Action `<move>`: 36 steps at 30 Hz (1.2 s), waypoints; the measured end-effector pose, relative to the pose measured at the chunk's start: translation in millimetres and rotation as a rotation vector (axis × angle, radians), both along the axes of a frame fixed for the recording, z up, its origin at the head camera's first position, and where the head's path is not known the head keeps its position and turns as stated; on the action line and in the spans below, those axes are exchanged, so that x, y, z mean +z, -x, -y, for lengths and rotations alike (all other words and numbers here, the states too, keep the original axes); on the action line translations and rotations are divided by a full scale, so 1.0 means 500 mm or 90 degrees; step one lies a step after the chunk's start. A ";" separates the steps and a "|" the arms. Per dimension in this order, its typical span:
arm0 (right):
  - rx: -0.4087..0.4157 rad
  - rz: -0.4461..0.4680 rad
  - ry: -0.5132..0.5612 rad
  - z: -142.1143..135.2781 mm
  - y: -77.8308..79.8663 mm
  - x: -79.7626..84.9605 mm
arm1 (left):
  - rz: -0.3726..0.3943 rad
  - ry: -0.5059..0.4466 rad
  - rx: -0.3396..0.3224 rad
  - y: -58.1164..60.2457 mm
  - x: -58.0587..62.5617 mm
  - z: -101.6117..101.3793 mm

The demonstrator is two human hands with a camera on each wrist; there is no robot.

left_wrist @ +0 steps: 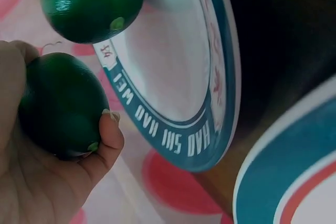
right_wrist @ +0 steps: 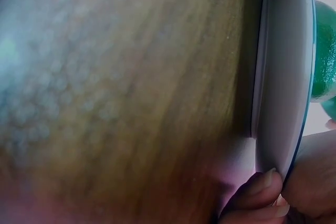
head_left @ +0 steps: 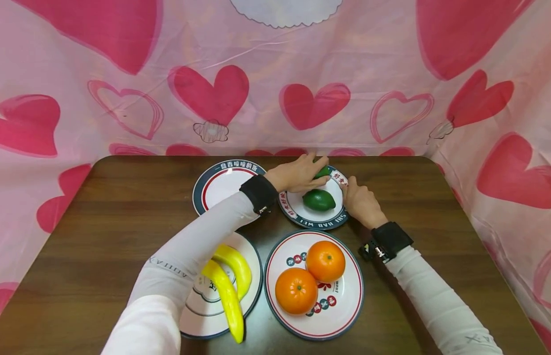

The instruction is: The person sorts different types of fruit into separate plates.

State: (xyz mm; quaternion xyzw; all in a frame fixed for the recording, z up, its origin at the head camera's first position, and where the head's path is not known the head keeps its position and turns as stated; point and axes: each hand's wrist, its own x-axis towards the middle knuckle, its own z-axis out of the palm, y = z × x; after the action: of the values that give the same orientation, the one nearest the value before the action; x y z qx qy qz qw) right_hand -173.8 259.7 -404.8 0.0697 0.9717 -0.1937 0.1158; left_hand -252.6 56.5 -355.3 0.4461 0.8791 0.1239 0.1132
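Observation:
My left hand [head_left: 296,175] holds a green lime [left_wrist: 63,103] over the far part of a blue-rimmed plate [head_left: 317,225] at the back of the table. In the left wrist view the fingers curl round this lime, with a fingertip at its lower end. A second lime [head_left: 318,200] rests on the same plate, just nearer than the held one. At the plate's right edge, my right hand [head_left: 363,201] grips the rim. The right wrist view shows the fingers [right_wrist: 257,195] at the plate's pale outer side, the thumb side lying over the edge.
Left of the lime plate stands another blue-rimmed plate [head_left: 202,185], partly behind my left arm. Nearer are a plate [head_left: 253,305] with two yellow bananas [head_left: 231,301] and a plate [head_left: 352,315] with two oranges [head_left: 296,291]. A pink heart-print cloth [head_left: 266,133] hangs behind the wooden table [head_left: 124,212].

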 end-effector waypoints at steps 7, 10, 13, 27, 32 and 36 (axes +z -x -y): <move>0.005 -0.008 -0.008 0.002 0.000 -0.001 | 0.022 0.042 -0.003 0.003 -0.013 -0.023; 0.004 -0.020 -0.016 0.005 0.001 -0.004 | 0.030 0.060 -0.012 0.004 -0.016 -0.032; 0.007 -0.033 -0.023 0.007 0.003 -0.009 | 0.035 0.080 -0.010 0.007 -0.023 -0.038; 0.000 -0.012 -0.027 0.006 0.002 -0.012 | 0.088 0.121 0.005 0.016 -0.039 -0.052; 0.004 -0.015 -0.026 0.004 0.003 -0.011 | 0.094 0.125 0.007 0.016 -0.035 -0.055; 0.005 -0.020 -0.026 0.003 0.002 -0.008 | 0.093 0.125 0.010 0.016 -0.031 -0.057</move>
State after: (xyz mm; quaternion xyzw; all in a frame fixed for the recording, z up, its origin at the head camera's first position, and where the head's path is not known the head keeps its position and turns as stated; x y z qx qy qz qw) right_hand -174.8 258.0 -409.0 0.0647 0.9774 -0.1747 0.0997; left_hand -260.4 85.1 -371.0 0.4155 0.8801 0.0698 0.2189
